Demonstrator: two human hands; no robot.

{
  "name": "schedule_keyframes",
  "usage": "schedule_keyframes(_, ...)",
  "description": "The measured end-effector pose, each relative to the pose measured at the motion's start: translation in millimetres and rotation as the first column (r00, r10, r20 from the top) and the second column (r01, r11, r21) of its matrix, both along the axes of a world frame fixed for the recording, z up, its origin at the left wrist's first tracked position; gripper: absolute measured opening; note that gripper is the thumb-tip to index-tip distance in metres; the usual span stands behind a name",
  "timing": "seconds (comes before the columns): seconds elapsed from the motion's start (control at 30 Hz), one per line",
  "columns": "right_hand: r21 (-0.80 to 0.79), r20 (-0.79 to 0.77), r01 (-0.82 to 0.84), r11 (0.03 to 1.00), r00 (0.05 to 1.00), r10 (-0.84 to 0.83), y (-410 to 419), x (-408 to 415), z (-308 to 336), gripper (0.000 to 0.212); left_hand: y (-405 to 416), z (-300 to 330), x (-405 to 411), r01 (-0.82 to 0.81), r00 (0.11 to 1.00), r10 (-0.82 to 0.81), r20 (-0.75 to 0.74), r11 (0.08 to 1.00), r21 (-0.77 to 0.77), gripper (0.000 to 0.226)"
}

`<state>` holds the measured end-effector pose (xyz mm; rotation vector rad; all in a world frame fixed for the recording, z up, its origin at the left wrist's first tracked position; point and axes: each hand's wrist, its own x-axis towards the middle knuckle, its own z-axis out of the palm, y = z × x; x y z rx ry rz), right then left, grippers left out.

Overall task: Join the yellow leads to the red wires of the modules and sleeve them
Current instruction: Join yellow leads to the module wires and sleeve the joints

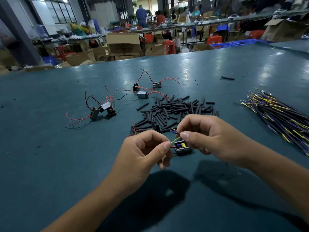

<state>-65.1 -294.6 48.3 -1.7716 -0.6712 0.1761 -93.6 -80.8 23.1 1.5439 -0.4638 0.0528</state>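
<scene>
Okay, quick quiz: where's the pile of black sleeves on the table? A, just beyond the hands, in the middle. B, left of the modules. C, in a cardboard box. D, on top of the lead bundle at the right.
A: the black sleeves lie loose on the table just beyond the left hand and right hand, between the modules and the lead bundle.

Beyond the teal bench (217,67), far past the hand, stand cardboard boxes (122,44), red stools (170,46) and blue crates (242,42), with people (141,15) at a long far table (184,26).
</scene>
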Motion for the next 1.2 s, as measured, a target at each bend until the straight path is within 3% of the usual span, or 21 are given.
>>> schedule_keyframes(0.17,-0.053,0.081,0.009,0.999,0.997,-0.004,-3.4,0.9,2.1,0.008,3.9,-1.3,2.3,0.059,0.998,-0.059,-0.007,0.997,0.046,0.011)
schedule_keyframes(0.27,-0.086,0.1,0.004,0.996,0.995,0.005,-4.4,0.8,2.8,0.007,5.7,-0.6,3.9,0.016,1.0,-0.017,0.014,0.999,0.051,0.008)
schedule_keyframes(0.4,-0.184,0.159,-0.008,0.983,0.987,0.038,-3.0,-2.1,0.8,0.005,7.1,0.0,3.3,-0.094,0.988,0.071,0.137,0.982,0.166,0.019)
schedule_keyframes(0.63,-0.255,0.244,0.043,0.966,0.969,0.021,-1.3,-3.6,0.1,0.007,8.3,2.0,2.4,-0.182,0.962,0.112,0.248,0.943,0.277,0.011)
schedule_keyframes(0.83,-0.25,0.225,0.021,0.968,0.974,0.036,-1.2,-3.1,-1.9,0.007,8.3,7.6,4.2,-0.344,0.843,0.089,0.53,0.847,0.406,0.011)
schedule_keyframes(0.97,-0.174,0.177,0.018,0.985,0.984,0.013,-0.8,-2.2,-2.8,0.006,10.1,8.1,2.6,-0.279,0.9,0.102,0.423,0.881,0.383,0.006)
schedule_keyframes(1.2,-0.194,0.179,-0.007,0.981,0.983,0.042,0.2,-4.0,-0.6,0.006,13.1,8.9,3.3,-0.175,0.95,0.054,0.307,0.907,0.382,0.011)
